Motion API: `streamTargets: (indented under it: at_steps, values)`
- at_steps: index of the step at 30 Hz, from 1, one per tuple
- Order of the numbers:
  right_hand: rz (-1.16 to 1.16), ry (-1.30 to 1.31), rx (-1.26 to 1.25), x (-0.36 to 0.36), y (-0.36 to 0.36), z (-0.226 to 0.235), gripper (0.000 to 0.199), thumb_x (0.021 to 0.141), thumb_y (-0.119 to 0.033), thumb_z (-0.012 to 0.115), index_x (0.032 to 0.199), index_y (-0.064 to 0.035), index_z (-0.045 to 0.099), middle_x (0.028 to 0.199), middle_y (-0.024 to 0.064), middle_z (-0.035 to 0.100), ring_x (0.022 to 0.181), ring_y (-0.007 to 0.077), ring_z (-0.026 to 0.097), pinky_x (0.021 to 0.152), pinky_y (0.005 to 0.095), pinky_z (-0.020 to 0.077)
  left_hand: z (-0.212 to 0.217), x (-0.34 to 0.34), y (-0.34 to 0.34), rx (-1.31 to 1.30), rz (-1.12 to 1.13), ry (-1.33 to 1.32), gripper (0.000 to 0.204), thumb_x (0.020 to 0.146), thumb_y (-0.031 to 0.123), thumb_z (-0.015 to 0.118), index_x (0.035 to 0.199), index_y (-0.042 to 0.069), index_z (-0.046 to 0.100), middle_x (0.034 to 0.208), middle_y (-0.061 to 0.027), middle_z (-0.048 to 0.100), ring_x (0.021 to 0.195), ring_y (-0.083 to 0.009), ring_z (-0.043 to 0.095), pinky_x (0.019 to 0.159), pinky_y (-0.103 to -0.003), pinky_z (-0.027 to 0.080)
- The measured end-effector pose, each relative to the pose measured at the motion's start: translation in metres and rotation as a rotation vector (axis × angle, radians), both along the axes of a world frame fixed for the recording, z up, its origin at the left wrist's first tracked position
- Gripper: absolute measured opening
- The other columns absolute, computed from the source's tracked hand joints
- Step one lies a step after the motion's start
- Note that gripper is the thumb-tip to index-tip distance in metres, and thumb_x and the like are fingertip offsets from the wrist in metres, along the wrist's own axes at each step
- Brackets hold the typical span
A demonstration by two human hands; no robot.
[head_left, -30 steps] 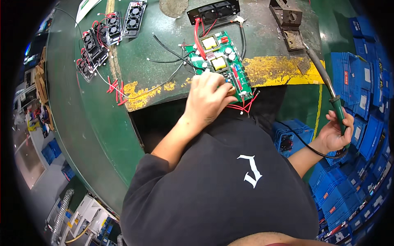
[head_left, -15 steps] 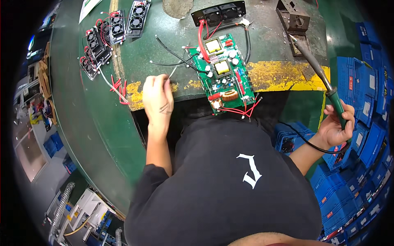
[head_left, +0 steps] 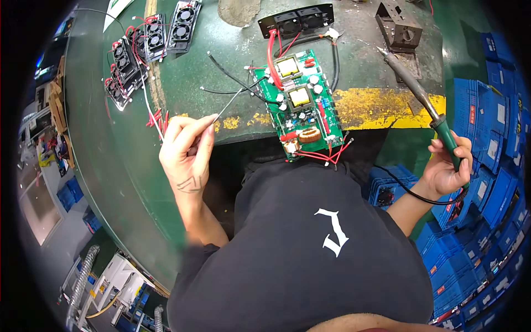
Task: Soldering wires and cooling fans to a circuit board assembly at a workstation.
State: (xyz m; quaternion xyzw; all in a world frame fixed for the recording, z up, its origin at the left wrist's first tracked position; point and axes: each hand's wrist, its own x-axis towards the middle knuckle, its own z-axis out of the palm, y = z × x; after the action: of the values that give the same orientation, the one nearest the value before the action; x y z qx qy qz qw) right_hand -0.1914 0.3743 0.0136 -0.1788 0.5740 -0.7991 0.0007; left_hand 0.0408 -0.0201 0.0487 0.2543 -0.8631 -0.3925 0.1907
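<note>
My left hand (head_left: 187, 149) is closed, pinching a thin grey solder wire (head_left: 228, 104) between thumb and fingertips. The wire's free end points up and right, near the black leads by the circuit board; its other length trails behind the hand toward the fans. A green circuit board (head_left: 300, 105) lies over the bench's front edge, carrying two yellow-topped transformers, a copper coil and red wires. My right hand (head_left: 447, 166) is wrapped round the green handle of a soldering iron (head_left: 416, 88). The iron's tip points up and left, apart from the board, beside a metal iron stand (head_left: 398, 30).
A black panel with two fans (head_left: 297, 21) stands behind the board, joined to it by cables. Several fan assemblies (head_left: 152, 41) and short red tubes (head_left: 157, 120) lie at the left of the green bench (head_left: 191, 72). Blue crates (head_left: 480, 110) are stacked at the right.
My left hand has moved left and slightly toward me, with more solder wire showing beyond its fingertips. The soldering iron has shifted a little left, away from the stand.
</note>
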Motion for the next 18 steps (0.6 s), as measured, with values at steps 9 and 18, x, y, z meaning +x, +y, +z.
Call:
streamTargets:
  at_steps: [9, 18]
  values:
    - [-0.03, 0.005, 0.022, -0.003, -0.033, -0.013, 0.037, 0.099, -0.029, 0.044, 0.095, 0.0031, 0.062, 0.11, 0.0214, 0.061, 0.077, 0.0365, 0.073, 0.062, 0.0405, 0.0652, -0.013, -0.099, 0.033, -0.224, -0.049, 0.089, 0.015, 0.082, 0.004, 0.079, 0.095, 0.007, 0.074, 0.073, -0.0064, 0.055, 0.061, -0.0185, 0.055, 0.056, -0.031, 0.045]
    - [-0.046, -0.057, 0.065, -0.024, -0.069, -0.034, 0.033, 0.098, -0.024, 0.043, 0.09, 0.0039, 0.06, 0.107, 0.0244, 0.062, 0.073, 0.0377, 0.071, 0.06, 0.0415, 0.0648, -0.065, -0.186, 0.056, -0.461, -0.203, 0.019, 0.012, 0.087, 0.014, 0.072, 0.088, 0.009, 0.061, 0.082, -0.0111, 0.058, 0.07, -0.0305, 0.062, 0.063, -0.04, 0.052]
